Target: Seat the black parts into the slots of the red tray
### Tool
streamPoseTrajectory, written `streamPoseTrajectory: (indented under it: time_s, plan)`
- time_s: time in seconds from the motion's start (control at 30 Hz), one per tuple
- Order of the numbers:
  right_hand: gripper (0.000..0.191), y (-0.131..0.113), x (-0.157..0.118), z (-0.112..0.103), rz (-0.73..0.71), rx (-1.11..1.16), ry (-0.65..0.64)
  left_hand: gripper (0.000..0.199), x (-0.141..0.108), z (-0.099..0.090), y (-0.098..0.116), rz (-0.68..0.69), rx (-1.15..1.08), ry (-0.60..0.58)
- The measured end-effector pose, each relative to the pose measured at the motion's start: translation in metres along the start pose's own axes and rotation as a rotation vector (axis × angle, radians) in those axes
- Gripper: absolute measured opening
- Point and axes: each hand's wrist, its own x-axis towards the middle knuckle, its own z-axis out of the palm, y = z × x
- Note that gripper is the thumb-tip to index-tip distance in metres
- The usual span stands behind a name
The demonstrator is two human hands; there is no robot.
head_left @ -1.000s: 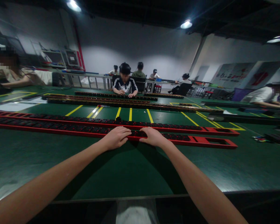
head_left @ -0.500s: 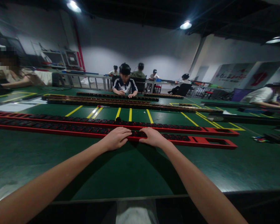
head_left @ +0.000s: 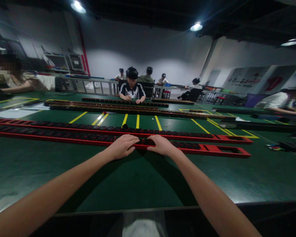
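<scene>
Rail [head_left: 142, 146], red, nearest, spans ten to two o'clock; left hand [head_left: 122, 146] just before twelve, right hand [head_left: 161, 145] just after, curl over it, grip unclear; uneven pressure could skew it.

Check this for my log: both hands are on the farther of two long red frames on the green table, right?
Not the farther: the head view shows left hand and right hand on the nearer red frame, on the green table.

The left hand [head_left: 122, 146] and right hand [head_left: 160, 145] touch the near red rail [head_left: 141, 146]; the far red rail [head_left: 185, 137] lies alongside; a co-worker [head_left: 131, 90] sits across the green surface [head_left: 143, 184].
</scene>
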Motion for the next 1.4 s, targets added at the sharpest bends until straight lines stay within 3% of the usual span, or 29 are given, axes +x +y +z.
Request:
streamPoseTrajectory:
  time_s: [0.37, 0.63, 0.83, 1.0, 1.13, 1.4]
  plan:
    - [0.054, -0.001, 0.0, 0.0, 0.015, 0.005, -0.007, 0.051, 0.001, 0.009, -0.003, -0.236, 0.18, -0.074]
    - [0.086, -0.021, -0.002, -0.001, -0.042, 0.004, 0.019, 0.043, 0.001, 0.008, -0.005, -0.217, 0.201, -0.1]
    - [0.055, -0.02, 0.0, 0.0, -0.156, -0.094, -0.043, 0.047, 0.001, 0.008, -0.004, -0.208, 0.195, -0.089]
    - [0.07, -0.022, -0.001, 0.0, -0.122, -0.104, -0.022, 0.045, 0.001, 0.009, -0.005, -0.206, 0.196, -0.082]
    - [0.056, -0.022, 0.0, 0.0, -0.139, -0.107, -0.039, 0.048, 0.0, 0.008, -0.005, -0.209, 0.178, -0.082]
    - [0.056, -0.022, 0.001, 0.0, -0.124, -0.09, -0.042, 0.049, 0.001, 0.006, -0.005, -0.208, 0.171, -0.091]
